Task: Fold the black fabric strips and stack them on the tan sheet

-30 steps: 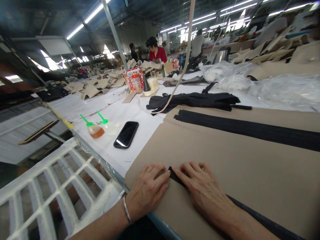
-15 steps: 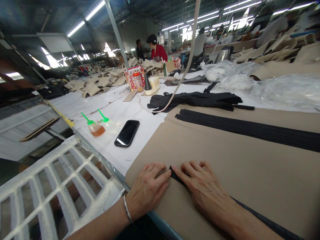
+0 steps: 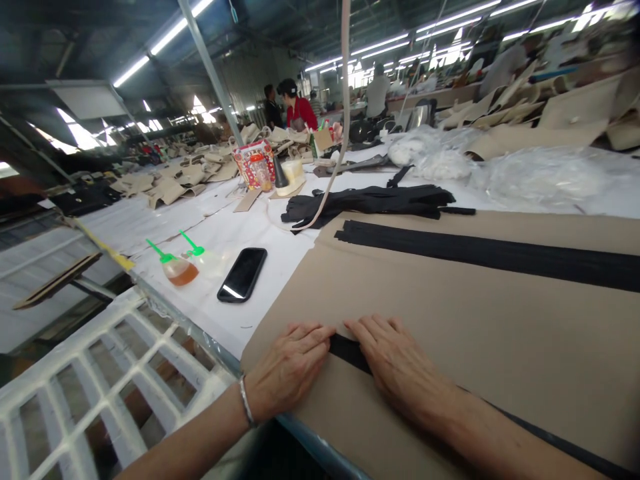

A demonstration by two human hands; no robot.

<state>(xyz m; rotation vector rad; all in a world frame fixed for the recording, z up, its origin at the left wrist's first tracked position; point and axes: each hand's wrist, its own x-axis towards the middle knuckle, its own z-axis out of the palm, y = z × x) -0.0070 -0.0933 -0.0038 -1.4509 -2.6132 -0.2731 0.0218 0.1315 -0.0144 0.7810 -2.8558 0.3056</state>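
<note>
A long black fabric strip lies along the near side of a large beige sheet. Its left end is under the fingertips of my left hand, whose thumb and fingers are pressed together there. Just to the right, my right hand rests over the strip with its fingers stretched out, holding nothing. Between the two hands a short length of black shows; my right hand and forearm hide more of it, and it reappears toward the lower right corner.
Further back on the sheet are wide black strips, with a black fabric bundle behind. A phone and a green-tipped bottle lie left. A hose hangs down. A white slatted rack adjoins the table edge. People stand far back.
My right fingers have straightened from a bent grip on the strip's tip to a flatter rest. More of the strip's end shows between my hands. The view has turned slightly right.
</note>
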